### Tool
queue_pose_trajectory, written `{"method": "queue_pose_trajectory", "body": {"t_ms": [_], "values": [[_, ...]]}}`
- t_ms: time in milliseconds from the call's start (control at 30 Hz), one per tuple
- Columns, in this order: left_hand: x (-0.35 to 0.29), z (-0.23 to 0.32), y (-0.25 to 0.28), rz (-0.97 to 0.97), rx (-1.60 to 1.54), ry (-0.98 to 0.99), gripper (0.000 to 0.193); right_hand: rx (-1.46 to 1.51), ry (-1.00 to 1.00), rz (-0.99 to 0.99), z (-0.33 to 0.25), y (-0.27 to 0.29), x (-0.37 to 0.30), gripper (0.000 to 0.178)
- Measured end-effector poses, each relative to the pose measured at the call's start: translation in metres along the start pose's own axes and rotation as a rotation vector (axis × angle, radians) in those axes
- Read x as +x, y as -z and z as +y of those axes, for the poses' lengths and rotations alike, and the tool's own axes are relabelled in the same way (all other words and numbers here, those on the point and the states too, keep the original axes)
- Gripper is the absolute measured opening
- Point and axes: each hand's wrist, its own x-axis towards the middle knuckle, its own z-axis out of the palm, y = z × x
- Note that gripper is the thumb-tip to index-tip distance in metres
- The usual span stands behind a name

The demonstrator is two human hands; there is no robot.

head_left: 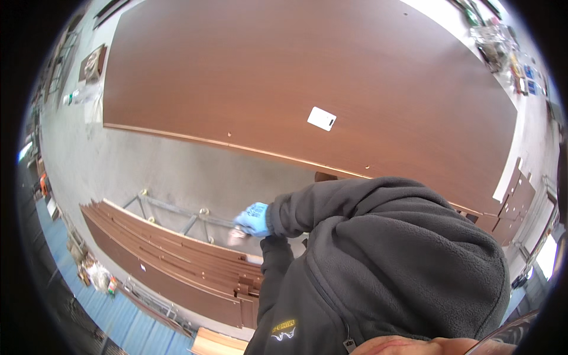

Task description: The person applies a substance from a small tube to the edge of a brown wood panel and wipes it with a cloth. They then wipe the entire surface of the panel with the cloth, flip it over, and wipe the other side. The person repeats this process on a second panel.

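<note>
My right hand, in a blue glove, reaches across to the left in front of my body, its fingers curled. Just below its fingertips is a pale pinkish, crumpled cloth-like thing, smeared by motion; it looks held in those fingers. The dark sleeve of my left arm rises beneath the right cuff, and my left hand is hidden behind the glove. Both hands are above the near end of a grey metal frame, beside a stack of long brown boards.
A large brown panel lies flat across the far side, with a white card-like thing on it. Grey floor shows between panel and boards. Clutter and plastic wrap lie at the far right. Blue sheeting runs along the lower left.
</note>
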Motion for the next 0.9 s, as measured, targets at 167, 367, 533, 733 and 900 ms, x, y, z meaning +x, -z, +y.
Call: {"method": "queue_pose_trajectory", "body": {"t_ms": [167, 367, 533, 733, 900], "values": [[0.065, 0.023, 0.029, -0.018, 1.309, -0.358, 0.056, -0.286, 0.639, 0.770, -0.001, 0.136, 0.027, 0.049], [0.094, 0.176, 0.062, 0.518, -0.222, 0.004, 0.083, -0.803, -0.007, 0.474, 0.058, 0.213, 0.015, 0.051], [0.104, 0.310, 0.063, 0.751, -0.911, -0.071, 0.098, -0.658, 0.218, 0.788, 0.112, 0.222, 0.035, 0.052], [0.129, 0.341, 0.050, 1.017, -0.496, 0.170, 0.093, -0.938, -0.076, 0.749, 0.109, 0.276, -0.006, 0.050], [0.131, 0.333, 0.049, 1.080, -0.416, 0.142, 0.081, -0.939, -0.566, 1.193, 0.156, 0.330, -0.266, 0.050]]}}
